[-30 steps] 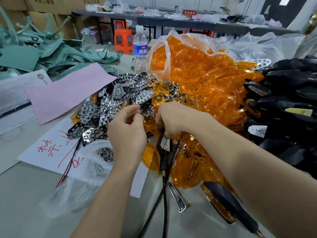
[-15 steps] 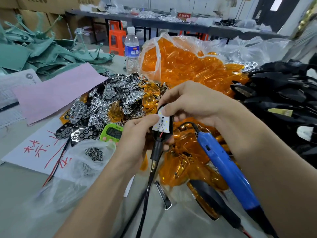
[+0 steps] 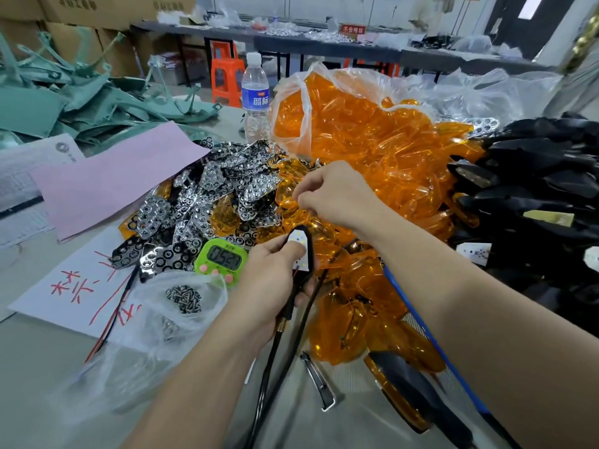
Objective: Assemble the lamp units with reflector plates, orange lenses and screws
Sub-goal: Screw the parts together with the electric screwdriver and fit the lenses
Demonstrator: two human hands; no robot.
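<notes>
One lamp unit (image 3: 299,243) — likely light and rigid, best held by its black rim — sits clasped in the left hand (image 3: 269,283) at centre; right hand (image 3: 334,196) curled above orange lenses (image 3: 372,150), contents unseen.

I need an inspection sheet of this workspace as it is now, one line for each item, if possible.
Surface: grey table, mostly covered.
Job's things: lamp unit in left hand; reflector plates heaped; orange lenses spilling from bag; screws in clear bag.
Clutter: green timer, water bottle, pink paper.
Hands: left hand grips the lamp unit; right hand curled above the piles, contents hidden.
Cables: black cables run down from the unit.
Surroundings: cardboard boxes, orange stool.
</notes>
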